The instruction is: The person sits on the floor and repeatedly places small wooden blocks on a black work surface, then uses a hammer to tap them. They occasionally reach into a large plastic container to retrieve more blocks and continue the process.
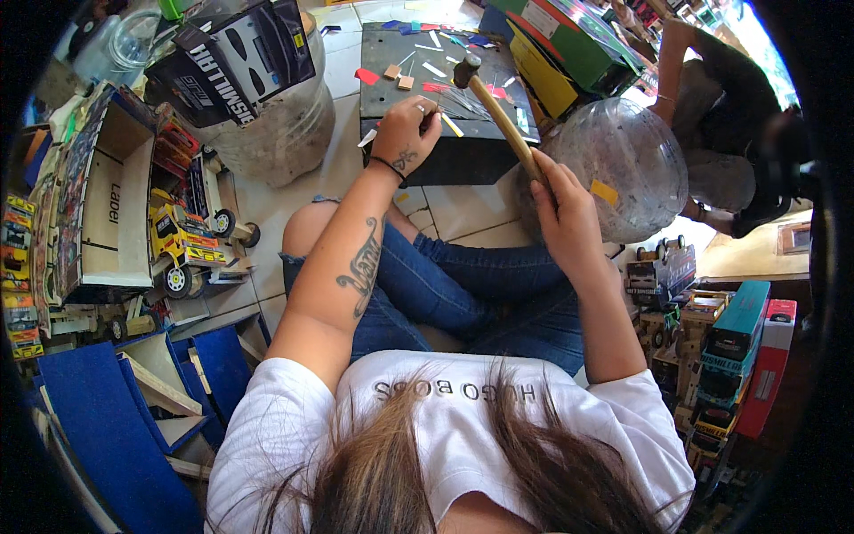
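My right hand (pixel 564 206) is wrapped round the wooden handle of a hammer (pixel 503 116), whose metal head is raised over a black box (pixel 427 160) in front of me. Curled fingers close my left hand (pixel 405 135) above the near left part of the box top; whatever they hold, if anything, is hidden. Close to it lie two small wooden blocks (pixel 405 83), a red scrap (pixel 366 76) and thin wire-like strands (pixel 471 105). White, blue and red strips are scattered farther back on the box.
Large clear plastic containers stand left (pixel 289 133) and right (pixel 614 151) of the box. Wooden toy trucks (pixel 182 236) and blue panels (pixel 116 427) crowd my left. More toy trucks (pixel 734 343) are stacked at my right. Another person (pixel 725 116) sits at the far right.
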A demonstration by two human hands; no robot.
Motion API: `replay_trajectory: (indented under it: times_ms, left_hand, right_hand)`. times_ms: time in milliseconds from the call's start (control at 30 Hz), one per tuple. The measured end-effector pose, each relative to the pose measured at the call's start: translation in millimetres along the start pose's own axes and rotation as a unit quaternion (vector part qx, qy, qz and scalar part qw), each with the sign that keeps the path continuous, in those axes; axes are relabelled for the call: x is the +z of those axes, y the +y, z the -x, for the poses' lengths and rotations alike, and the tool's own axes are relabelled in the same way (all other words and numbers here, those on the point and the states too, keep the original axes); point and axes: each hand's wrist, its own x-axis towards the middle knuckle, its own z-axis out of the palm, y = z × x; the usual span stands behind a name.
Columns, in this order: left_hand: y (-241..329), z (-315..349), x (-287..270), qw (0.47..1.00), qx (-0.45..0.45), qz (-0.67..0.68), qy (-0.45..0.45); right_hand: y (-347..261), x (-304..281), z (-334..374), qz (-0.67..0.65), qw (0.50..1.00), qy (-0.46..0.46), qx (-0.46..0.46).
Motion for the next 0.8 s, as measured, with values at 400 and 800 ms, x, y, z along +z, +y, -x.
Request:
replay_trajectory:
  times_ms: [400, 800]
  left_hand:
    - [0, 6, 8, 0.993, 0.069, -0.063, 0.075]
    - [2, 8, 11, 0.989, 0.084, -0.098, 0.073]
  right_hand:
    - [-20, 0, 0, 0.021, 0.999, 0.013, -0.026]
    - [-19, -8, -3, 0.044, 0.998, -0.03, -0.013]
